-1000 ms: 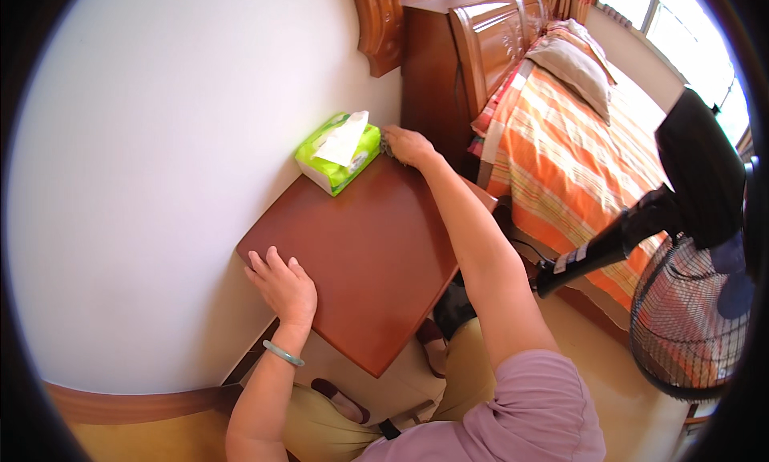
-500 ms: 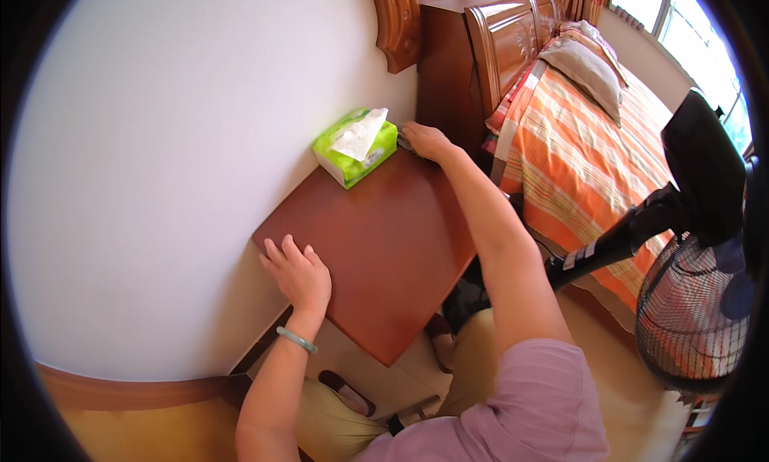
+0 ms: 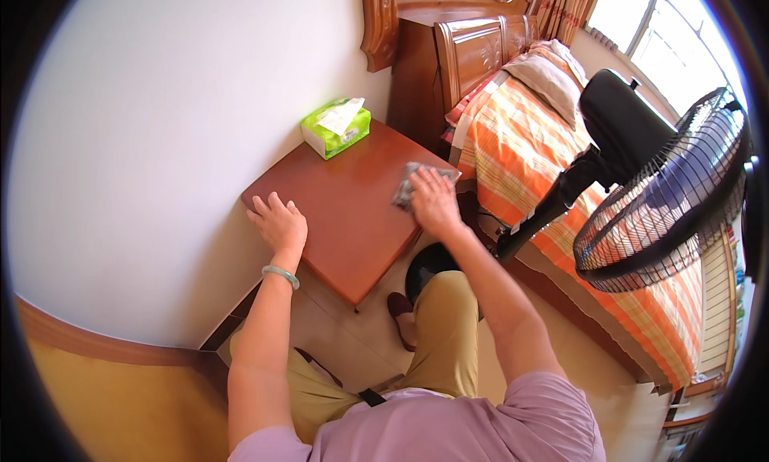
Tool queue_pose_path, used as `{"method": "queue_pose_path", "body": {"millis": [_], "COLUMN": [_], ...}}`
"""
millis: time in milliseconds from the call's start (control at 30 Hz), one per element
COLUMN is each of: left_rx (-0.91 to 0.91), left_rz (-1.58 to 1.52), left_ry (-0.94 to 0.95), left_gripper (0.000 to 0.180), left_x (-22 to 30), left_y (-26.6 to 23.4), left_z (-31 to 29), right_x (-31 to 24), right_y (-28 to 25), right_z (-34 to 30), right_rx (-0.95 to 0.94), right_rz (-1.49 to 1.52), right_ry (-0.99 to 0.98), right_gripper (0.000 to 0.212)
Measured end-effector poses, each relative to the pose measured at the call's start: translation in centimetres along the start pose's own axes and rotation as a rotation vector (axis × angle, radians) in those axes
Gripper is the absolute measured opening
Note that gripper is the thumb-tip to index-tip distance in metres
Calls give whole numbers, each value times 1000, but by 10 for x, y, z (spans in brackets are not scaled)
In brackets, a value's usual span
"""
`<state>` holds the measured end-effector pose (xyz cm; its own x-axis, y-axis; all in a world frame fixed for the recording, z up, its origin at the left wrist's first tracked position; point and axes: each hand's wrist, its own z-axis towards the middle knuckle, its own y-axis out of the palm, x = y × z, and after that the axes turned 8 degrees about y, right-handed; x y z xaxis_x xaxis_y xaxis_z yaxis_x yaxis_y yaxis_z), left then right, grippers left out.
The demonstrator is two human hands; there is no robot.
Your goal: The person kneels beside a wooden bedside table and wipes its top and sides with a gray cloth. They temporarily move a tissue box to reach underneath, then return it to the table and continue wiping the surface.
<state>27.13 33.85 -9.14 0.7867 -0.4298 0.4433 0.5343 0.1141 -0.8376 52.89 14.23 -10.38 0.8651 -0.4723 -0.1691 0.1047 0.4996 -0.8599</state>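
Note:
My right hand [image 3: 436, 199] presses a crumpled grey cloth [image 3: 403, 191] onto the tabletop near its right corner; the hand is slightly blurred. The square reddish-brown wooden table [image 3: 336, 214] stands against the white wall. Spread-fingered and holding nothing, my left hand [image 3: 279, 223] rests at the table's left edge, a green bracelet on its wrist. At the far corner by the wall sits a bright green tissue pack [image 3: 336, 128] with a white tissue sticking out of the top.
A black standing fan [image 3: 641, 198] leans into view at the right, its pole rising beside the table. Behind it is a bed [image 3: 545, 166] with an orange striped cover and a carved wooden headboard [image 3: 473, 58]. A yellowish surface with a brown edge [image 3: 104, 350] lies at lower left.
My right hand has moved with the cloth from beside the tissue pack to the table's right corner. My left hand stays at the left edge. The whole view has shifted.

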Motion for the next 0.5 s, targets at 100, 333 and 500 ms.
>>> {"method": "queue_pose_path", "body": {"millis": [100,333,500], "left_rx": [-98,-206,-22], "left_rz": [-116,-828,-162], "left_ry": [-79,513,652], "left_gripper": [53,41,48], "left_x": [-5,62,34], "left_y": [-16,-77,-27], "left_z": [5,-80,-120], "right_x": [-87,-157,-86], "right_y": [-16,-28,-43], "right_z": [-36,-68,-9], "right_rx": [29,-213,368], "right_rz": [76,698,510], "right_ry": [-100,-106,35], "right_gripper": [43,40,24]}}
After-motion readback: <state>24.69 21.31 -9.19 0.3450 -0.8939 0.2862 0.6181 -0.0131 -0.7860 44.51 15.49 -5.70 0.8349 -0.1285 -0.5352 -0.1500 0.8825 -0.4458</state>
